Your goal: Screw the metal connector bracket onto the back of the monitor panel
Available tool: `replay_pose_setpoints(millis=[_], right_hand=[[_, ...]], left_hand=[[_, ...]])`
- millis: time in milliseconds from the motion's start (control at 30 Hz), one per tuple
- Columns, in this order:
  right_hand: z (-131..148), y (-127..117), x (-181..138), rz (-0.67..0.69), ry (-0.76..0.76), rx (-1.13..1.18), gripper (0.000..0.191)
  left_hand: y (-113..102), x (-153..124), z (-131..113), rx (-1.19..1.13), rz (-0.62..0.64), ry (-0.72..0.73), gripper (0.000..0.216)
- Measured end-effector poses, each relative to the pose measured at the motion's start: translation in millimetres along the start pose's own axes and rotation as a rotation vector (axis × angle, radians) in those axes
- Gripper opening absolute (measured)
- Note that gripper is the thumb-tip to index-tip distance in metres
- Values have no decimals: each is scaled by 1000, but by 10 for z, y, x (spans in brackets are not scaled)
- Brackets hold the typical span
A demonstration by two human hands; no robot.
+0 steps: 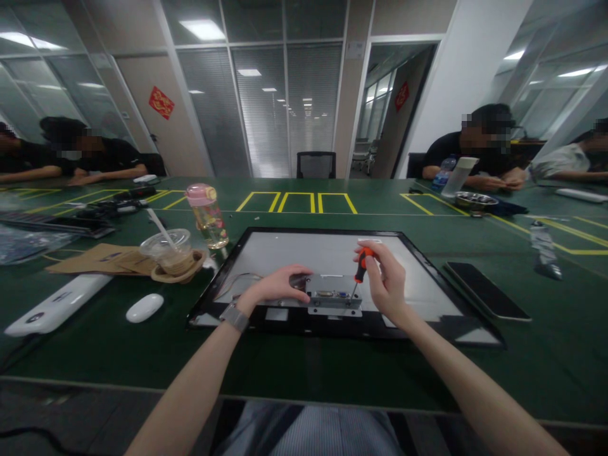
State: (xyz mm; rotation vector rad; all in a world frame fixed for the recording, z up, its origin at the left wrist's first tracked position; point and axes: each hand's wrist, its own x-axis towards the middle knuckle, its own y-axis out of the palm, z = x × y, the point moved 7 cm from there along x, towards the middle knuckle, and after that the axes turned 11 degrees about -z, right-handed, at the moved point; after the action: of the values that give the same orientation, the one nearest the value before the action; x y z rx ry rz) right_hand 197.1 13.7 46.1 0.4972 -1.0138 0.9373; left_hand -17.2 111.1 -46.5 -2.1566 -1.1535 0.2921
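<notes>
A flat display panel (332, 250) with a black frame lies on the table in front of me, pale back side up. On its near part sits a metal bracket (335, 302) with a row of connector ports. My left hand (280, 284) curls around the bracket's left end, thumb and fingers on either side of it. A red and black screwdriver (363, 265) is gripped in my right hand (388, 282). It stands nearly upright, its tip down at the bracket's right end by the ports. The exact contact of the tip is too small to tell.
Left of the panel are a pink-capped bottle (208, 218), an iced drink cup (168, 250), a white mouse (145, 308) and a long white device (59, 305). A black phone (487, 291) lies to the right. Several people sit across the green table (304, 364).
</notes>
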Motion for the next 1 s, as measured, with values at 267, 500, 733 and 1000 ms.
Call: replay_pose_setpoints(millis=[267, 500, 733, 1000], right_hand=[[-82, -25, 20, -24, 152, 113, 25], [-198, -37, 36, -80, 356, 276, 19], [-137, -61, 88, -104, 257, 191, 12], [-304, 37, 55, -20, 441, 393, 19]], left_hand=[[-7, 1, -19, 3, 3, -14, 75], [-24, -9, -91, 14, -7, 4, 73], [-32, -18, -103, 3, 1, -29, 73], [-31, -6, -104, -2, -5, -15, 73]])
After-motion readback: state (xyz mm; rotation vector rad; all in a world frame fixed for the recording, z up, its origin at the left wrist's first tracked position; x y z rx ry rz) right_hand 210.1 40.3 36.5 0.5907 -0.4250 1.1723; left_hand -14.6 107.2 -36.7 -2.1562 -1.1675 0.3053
